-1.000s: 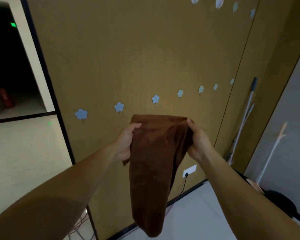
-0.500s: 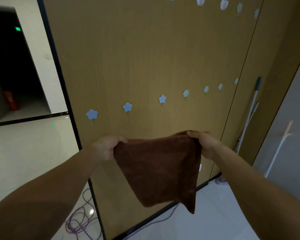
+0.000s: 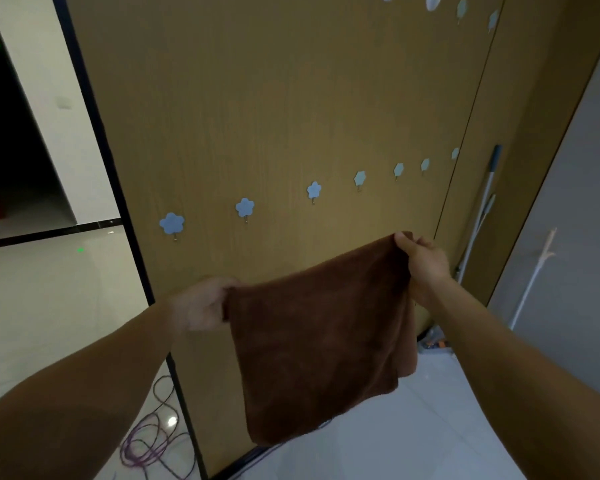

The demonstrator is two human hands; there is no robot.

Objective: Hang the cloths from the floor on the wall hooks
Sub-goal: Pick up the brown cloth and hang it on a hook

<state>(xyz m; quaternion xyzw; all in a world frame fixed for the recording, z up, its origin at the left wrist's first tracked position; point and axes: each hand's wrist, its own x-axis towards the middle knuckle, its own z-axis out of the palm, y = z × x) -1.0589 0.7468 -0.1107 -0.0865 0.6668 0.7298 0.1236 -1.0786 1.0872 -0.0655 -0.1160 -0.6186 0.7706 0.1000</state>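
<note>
Both hands, left hand [image 3: 201, 303] and right hand [image 3: 421, 259], pinch the brown cloth's [image 3: 321, 337] top corners; keep that edge taut, lift it onto a flower hook [image 3: 314, 190] above them.

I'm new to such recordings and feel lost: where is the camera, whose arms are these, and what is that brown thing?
No machine here: a person works bare-handed, and one wide-angle camera worn on their head looks forward and down, so the arms reach in from below. The left hand and the right hand each grip an upper corner of a brown cloth, held spread before a wooden wall panel. A row of flower-shaped hooks runs across the panel above the cloth. A long-handled tool leans at the right, and cables lie on the floor.
</note>
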